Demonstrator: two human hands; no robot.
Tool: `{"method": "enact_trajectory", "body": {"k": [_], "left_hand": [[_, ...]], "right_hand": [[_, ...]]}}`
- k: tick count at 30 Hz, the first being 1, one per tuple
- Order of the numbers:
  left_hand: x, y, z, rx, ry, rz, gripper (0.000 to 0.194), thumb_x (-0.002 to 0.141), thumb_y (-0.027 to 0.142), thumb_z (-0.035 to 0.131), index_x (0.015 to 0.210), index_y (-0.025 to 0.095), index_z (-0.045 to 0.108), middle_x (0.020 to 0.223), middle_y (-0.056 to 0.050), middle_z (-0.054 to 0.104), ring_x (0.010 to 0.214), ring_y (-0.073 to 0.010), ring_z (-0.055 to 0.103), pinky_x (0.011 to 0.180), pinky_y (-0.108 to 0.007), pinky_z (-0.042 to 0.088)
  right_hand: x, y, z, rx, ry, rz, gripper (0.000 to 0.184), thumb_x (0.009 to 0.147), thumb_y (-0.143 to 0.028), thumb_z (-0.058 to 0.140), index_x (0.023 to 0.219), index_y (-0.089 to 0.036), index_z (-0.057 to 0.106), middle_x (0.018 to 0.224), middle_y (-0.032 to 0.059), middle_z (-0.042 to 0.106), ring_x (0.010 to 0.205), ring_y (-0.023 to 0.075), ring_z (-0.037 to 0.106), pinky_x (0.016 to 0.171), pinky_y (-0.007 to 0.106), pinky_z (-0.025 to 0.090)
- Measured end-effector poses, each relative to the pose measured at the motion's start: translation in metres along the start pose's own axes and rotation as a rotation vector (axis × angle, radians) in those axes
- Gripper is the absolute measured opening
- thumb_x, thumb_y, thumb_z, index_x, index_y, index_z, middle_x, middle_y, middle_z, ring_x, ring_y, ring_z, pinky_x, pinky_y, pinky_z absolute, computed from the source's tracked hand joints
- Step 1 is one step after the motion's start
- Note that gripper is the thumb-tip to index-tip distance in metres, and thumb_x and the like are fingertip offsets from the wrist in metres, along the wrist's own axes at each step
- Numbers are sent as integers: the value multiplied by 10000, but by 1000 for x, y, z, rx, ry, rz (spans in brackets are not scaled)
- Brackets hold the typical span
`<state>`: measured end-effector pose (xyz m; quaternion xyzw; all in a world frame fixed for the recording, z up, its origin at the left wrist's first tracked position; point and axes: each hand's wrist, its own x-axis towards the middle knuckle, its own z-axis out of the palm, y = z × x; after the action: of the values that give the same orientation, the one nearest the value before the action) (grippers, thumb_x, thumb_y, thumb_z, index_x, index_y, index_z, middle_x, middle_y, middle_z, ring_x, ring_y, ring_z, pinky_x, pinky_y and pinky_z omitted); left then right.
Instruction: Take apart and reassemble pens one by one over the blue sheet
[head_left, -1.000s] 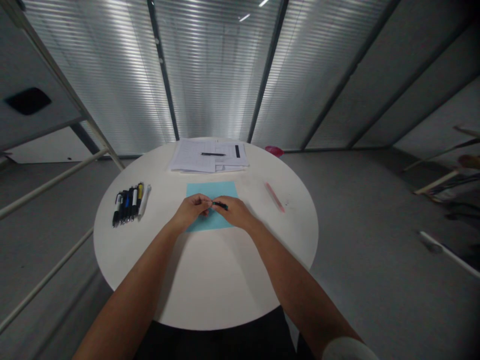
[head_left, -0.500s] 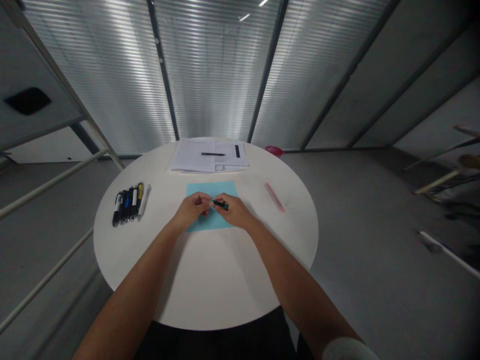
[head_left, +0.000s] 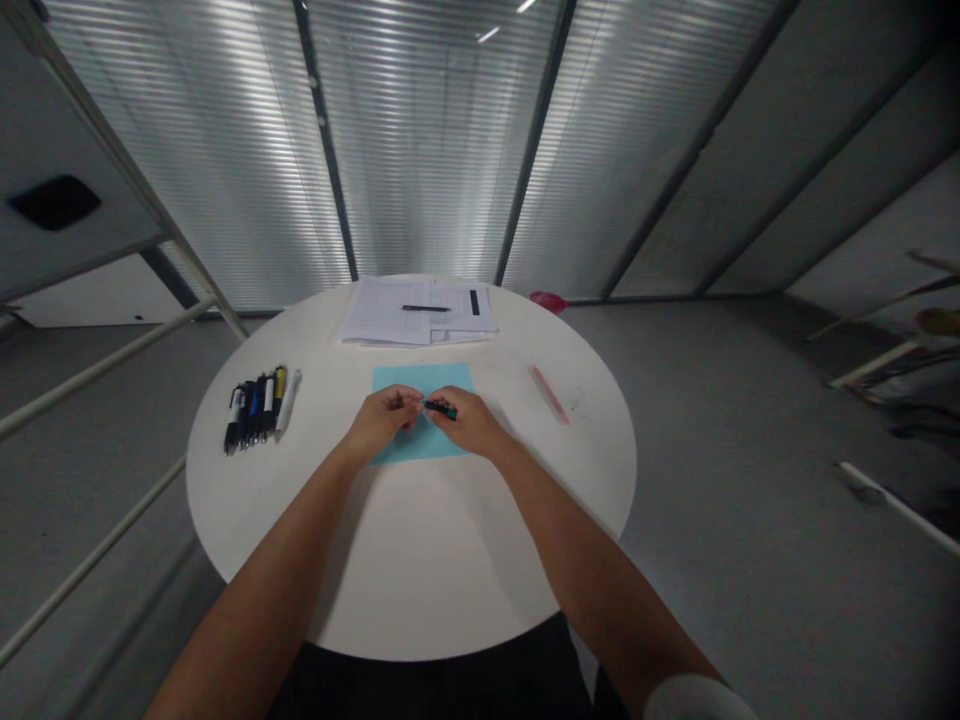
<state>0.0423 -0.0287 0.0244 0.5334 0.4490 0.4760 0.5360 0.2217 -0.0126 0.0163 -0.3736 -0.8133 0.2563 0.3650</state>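
Observation:
Over a light blue sheet of paper [head_left: 431,445] on the round white table, both of my hands meet at a small black and green pen [head_left: 441,409]. My right hand [head_left: 469,422] is closed on the pen's barrel between thumb and fingers. At the pen's left end, my left hand [head_left: 386,420] is closed in a pinch, its thumb and fingertips touching the greenish tip. Whatever detail lies between those fingertips is too small to make out. The hands partly cover the sheet.
Several pens and markers [head_left: 256,408] lie in a row on the table's left side. Behind the blue sheet is a stack of printed papers [head_left: 386,312] with a dark pen [head_left: 426,308] on top. A pink stick-like item [head_left: 550,394] lies at the right, near small dark specks.
Hardly anything differs. The pen and my fingers have shifted very slightly, with both hands staying closed in the same place over the blue sheet.

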Motion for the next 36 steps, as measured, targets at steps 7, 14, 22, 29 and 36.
{"method": "enact_trajectory", "body": {"k": [7, 14, 22, 29, 36], "left_hand": [[3, -5, -2, 34, -14, 10, 260, 684, 331, 718, 842, 146, 626, 597, 27, 548, 535, -100, 519, 519, -238, 417], [3, -7, -2, 17, -18, 21, 270, 686, 322, 710, 873, 148, 623, 630, 26, 547, 559, -101, 519, 523, -236, 420], [0, -1, 0, 19, 3, -1, 293, 673, 341, 722, 863, 142, 622, 628, 24, 545, 568, -109, 526, 528, -243, 420], [0, -1, -1, 29, -16, -3, 277, 677, 333, 719, 855, 140, 630, 619, 21, 553, 553, -105, 516, 533, -245, 414], [1, -2, -2, 0, -15, -3, 283, 683, 322, 716, 880, 145, 617, 645, 24, 544, 567, -108, 522, 532, -249, 418]], "right_hand": [[0, 0, 1, -2, -4, -12, 164, 832, -204, 564, 980, -198, 633, 930, 37, 653, 847, 142, 589, 797, 279, 455], [0, 1, 0, -5, -7, -29, 162, 829, -189, 565, 974, -200, 637, 930, 35, 655, 843, 141, 593, 790, 275, 459], [0, 1, 0, -18, -10, -26, 169, 837, -191, 560, 989, -195, 634, 936, 35, 655, 846, 139, 592, 791, 271, 459], [0, 2, 1, -20, -9, -21, 175, 834, -190, 565, 992, -208, 638, 948, 34, 661, 863, 143, 596, 802, 275, 461], [-1, 2, 1, -19, -11, -34, 164, 834, -191, 563, 980, -202, 637, 939, 34, 658, 846, 138, 598, 792, 272, 466]]}}
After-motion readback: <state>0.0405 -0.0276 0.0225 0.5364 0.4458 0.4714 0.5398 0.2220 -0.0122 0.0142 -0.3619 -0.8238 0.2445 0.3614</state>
